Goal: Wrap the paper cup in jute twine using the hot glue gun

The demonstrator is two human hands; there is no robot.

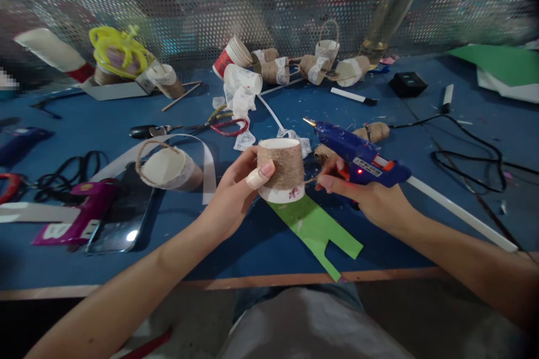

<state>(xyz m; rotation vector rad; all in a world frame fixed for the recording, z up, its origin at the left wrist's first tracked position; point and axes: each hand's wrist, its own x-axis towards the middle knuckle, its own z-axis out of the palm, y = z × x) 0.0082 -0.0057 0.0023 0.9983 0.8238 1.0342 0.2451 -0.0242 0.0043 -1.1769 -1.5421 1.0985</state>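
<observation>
My left hand (240, 185) is closed round a paper cup (281, 171), its thumb, wrapped in a plaster, pressing on the near side. Brown twine is wound round most of the cup; a white printed band shows at the lower end. A blue glue gun (353, 151) with a lit red light is gripped in my right hand (357, 188), its nozzle pointing up and left. Between that hand's thumb and finger runs a twine strand leading to the cup. Behind lies a twine roll (373, 132). A green cut-out piece (314, 227) lies beneath the cup.
To the left stand a twine-handled cup (168, 168), a phone (122, 219) and a purple glue gun (90, 207). Red-handled scissors (229, 127), lace (244, 106) and several twine-wrapped cups lie farther back, before a perforated metal screen (189, 5). A black cable (467, 154) loops at right.
</observation>
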